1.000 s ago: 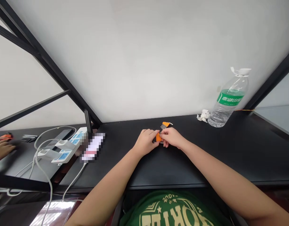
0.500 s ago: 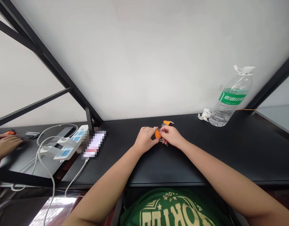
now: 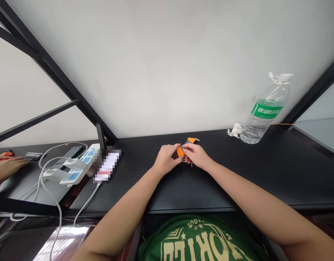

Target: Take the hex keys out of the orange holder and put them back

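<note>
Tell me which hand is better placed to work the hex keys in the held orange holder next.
Probably the right hand: its fingers are at the hex keys, while the left hand grips the orange holder.

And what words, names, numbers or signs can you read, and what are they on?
"鼎湖山": green label on the bottle; the writing after it curves away, and the line below is too small.
"AGUE": green shirt, with stars; its big letters are partly hidden, so I can't tell the word.
Phone: too blurred.
Power strip: too small.
Orange holder: none I can see.
</note>
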A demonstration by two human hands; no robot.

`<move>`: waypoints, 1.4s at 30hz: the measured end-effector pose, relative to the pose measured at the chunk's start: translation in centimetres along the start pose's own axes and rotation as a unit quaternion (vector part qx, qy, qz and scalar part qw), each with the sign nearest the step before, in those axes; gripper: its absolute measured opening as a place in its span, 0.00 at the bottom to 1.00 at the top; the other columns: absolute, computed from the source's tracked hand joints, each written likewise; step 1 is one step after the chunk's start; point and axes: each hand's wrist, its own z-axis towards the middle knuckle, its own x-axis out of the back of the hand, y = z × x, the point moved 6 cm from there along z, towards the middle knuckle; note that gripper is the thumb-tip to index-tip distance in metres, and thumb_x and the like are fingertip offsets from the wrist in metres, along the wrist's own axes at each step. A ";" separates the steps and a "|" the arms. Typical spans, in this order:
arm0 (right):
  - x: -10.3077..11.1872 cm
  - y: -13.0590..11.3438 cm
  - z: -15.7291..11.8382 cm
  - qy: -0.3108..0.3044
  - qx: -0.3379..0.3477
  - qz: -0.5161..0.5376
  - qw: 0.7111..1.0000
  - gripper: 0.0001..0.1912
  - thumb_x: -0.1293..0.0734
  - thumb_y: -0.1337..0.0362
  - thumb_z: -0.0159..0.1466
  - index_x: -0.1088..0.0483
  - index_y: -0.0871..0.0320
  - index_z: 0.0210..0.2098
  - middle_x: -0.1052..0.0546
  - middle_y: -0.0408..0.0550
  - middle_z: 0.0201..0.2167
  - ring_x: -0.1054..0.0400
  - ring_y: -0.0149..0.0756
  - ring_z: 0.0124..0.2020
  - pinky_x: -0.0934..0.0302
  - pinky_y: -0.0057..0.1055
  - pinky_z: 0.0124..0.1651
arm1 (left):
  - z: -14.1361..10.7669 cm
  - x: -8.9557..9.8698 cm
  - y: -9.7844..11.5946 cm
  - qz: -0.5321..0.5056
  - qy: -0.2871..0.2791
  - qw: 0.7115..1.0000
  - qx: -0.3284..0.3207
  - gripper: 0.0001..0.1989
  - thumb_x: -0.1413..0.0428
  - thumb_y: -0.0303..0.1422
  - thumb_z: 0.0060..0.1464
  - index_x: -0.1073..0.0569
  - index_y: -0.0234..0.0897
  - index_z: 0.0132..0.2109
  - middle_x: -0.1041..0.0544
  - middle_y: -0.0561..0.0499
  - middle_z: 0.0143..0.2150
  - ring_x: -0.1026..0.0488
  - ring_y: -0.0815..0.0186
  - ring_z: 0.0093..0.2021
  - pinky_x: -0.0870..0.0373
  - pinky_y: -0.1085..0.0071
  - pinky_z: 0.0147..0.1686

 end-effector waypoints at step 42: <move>8.6 1.4 -0.6 -0.039 -0.235 -0.450 0.861 0.12 0.32 0.56 0.63 0.29 0.58 0.31 0.23 0.47 0.26 0.32 0.31 0.19 0.43 0.28 0.25 | 0.0 0.5 -2.8 0.005 -0.084 0.989 0.118 0.22 0.35 0.38 0.57 0.25 0.42 0.58 0.19 0.51 0.42 0.23 0.60 0.42 0.31 0.61 0.50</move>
